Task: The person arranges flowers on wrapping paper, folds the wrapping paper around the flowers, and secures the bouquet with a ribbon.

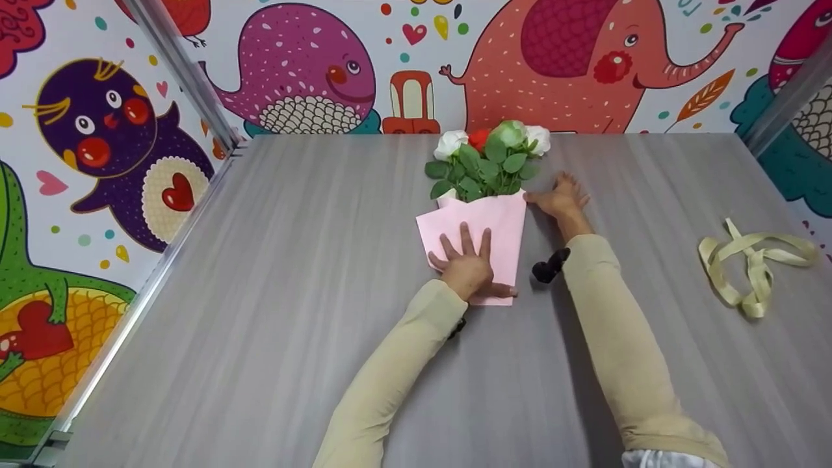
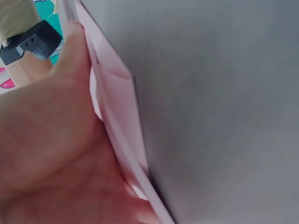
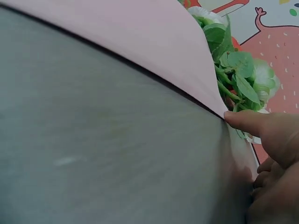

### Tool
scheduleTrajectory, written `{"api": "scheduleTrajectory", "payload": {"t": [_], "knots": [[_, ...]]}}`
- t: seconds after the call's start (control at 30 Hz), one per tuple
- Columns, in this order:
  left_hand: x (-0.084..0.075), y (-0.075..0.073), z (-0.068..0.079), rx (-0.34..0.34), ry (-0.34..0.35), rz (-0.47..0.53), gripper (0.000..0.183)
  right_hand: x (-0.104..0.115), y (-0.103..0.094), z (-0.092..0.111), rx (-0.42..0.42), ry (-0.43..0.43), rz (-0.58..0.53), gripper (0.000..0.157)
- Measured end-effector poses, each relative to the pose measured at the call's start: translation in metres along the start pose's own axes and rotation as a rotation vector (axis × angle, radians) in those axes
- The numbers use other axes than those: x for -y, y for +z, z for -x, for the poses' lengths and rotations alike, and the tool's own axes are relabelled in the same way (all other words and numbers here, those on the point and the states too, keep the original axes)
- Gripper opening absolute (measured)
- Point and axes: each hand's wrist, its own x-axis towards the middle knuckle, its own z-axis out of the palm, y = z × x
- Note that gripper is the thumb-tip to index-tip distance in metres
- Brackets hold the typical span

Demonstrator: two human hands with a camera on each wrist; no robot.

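A bouquet of artificial-looking flowers (image 1: 487, 162), white, red and pale green with dark leaves, lies on the table wrapped in pink paper (image 1: 500, 224). My left hand (image 1: 468, 270) rests on the lower front of the wrap with its fingers spread. In the left wrist view the folded paper layers (image 2: 119, 107) stand slightly apart along their edge beside this hand. My right hand (image 1: 564, 198) is at the upper right corner of the paper. Its thumb (image 3: 240, 120) touches that corner while the other fingers extend away beside the blooms.
A loosely looped cream ribbon (image 1: 757, 260) lies on the right of the grey wood-grain table (image 1: 260, 312). Behind the bouquet rises a wall panel with cartoon animals (image 1: 552, 65). A metal frame rail (image 1: 149, 286) runs along the left edge.
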Motion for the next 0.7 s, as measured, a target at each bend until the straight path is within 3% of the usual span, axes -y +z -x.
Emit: {"api": "scheduleTrajectory", "payload": {"t": [0.2,0.4,0.57,0.7], "knots": [[-0.0021,-0.0003,-0.0017,0.031,-0.022,-0.015,0.124,0.0004,0.001,0.002,-0.017,-0.004,0.005,0.093],[0.0001,0.0003,0.0011,0.019,0.005,-0.034,0.123,0.0006,0.0013,0.003,-0.013,-0.021,0.021,0.091],[0.0011,-0.0004,0.0024,0.028,0.012,-0.031,0.125,-0.0012,-0.0019,0.0019,0.065,-0.029,0.054,0.095],[0.0014,-0.0009,0.0019,0.017,0.008,-0.038,0.128,-0.005,-0.0078,0.0024,0.171,-0.084,0.108,0.112]]}}
